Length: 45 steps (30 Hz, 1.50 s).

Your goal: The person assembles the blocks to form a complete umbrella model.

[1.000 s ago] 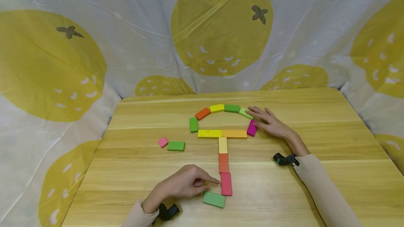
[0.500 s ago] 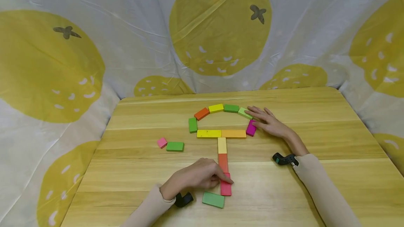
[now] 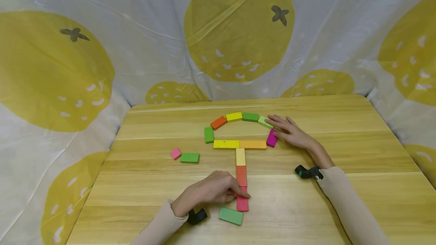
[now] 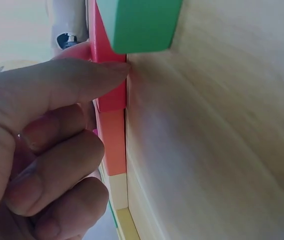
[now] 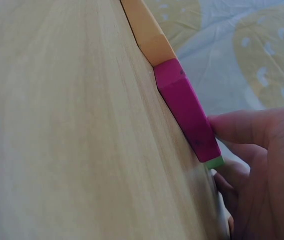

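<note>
A pinkish-red block [image 3: 242, 204] lies flat at the bottom of a stem of blocks. My left hand [image 3: 216, 187] pinches it, the thumb on its near left side in the left wrist view and the index finger across to its right edge; the other fingers are curled. Directly above it in the stem come an orange-red block [image 3: 241, 175] and a cream block [image 3: 240, 157]. My right hand [image 3: 293, 133] rests at the right end of the arch, fingers stretched over the light green block [image 3: 263, 121]. Its thumb touches the magenta block [image 5: 187, 112].
Below the stem lies a loose green block [image 3: 231, 216]. Farther left are another green block [image 3: 189, 158] and a small pink block [image 3: 175, 154]. A yellow block [image 3: 226, 144] and an orange block [image 3: 253, 144] form the bar under the arch. A patterned curtain [image 3: 163, 29] hangs behind the table.
My left hand has moved right from beside the pinkish-red block and reached over it. The block has shifted slightly left, into line with the stem. My right hand has stayed put.
</note>
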Tool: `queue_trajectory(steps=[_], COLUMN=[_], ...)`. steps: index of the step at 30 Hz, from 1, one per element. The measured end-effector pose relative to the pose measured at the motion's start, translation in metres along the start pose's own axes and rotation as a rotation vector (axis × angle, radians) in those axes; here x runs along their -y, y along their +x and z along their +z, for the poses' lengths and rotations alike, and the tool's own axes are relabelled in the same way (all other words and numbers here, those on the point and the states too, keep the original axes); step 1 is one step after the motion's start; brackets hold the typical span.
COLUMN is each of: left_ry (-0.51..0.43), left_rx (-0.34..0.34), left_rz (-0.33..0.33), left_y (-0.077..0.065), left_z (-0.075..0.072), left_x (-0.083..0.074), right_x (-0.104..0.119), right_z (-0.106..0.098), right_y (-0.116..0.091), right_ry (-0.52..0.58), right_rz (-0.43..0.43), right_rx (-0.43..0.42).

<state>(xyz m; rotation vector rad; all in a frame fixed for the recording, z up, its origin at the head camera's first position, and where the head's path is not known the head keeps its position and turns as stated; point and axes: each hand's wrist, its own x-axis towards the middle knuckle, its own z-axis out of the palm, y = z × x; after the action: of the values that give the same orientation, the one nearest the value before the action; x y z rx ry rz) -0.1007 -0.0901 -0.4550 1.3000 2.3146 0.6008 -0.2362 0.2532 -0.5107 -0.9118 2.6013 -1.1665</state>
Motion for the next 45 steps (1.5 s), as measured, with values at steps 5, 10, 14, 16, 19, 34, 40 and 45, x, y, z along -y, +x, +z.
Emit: queue_trajectory(steps=[5, 10, 14, 16, 19, 34, 40, 45], left_ry=[0.015, 0.024, 0.029, 0.033, 0.034, -0.222, -0.289, -0.296], left_rx=[-0.002, 0.006, 0.011, 0.012, 0.016, -0.066, -0.048, -0.044], left_rz=[0.007, 0.013, 0.016, 0.016, 0.011, 0.074, 0.019, -0.017], left_y=[0.0, 0.001, 0.002, 0.002, 0.002, -0.037, -0.06, -0.065], left_z=[-0.001, -0.001, -0.001, -0.001, -0.001, 0.001, 0.006, 0.009], left_x=[0.0, 0.0, 0.0, 0.0, 0.0, 0.005, 0.012, 0.014], right_x=[0.0, 0.001, 0.001, 0.001, 0.002, 0.001, 0.001, 0.0], right_z=[0.0, 0.0, 0.0, 0.0, 0.0, 0.001, 0.0, 0.0], right_y=[0.0, 0.001, 0.001, 0.001, 0.002, 0.001, 0.001, 0.0], right_ry=[-0.002, -0.003, -0.005, -0.006, -0.006, -0.007, -0.003, -0.003], right_rz=[0.004, 0.004, 0.001, 0.002, 0.004, 0.007, 0.006, 0.007], right_rx=[0.0, 0.0, 0.0, 0.001, 0.001, 0.005, 0.0, 0.0])
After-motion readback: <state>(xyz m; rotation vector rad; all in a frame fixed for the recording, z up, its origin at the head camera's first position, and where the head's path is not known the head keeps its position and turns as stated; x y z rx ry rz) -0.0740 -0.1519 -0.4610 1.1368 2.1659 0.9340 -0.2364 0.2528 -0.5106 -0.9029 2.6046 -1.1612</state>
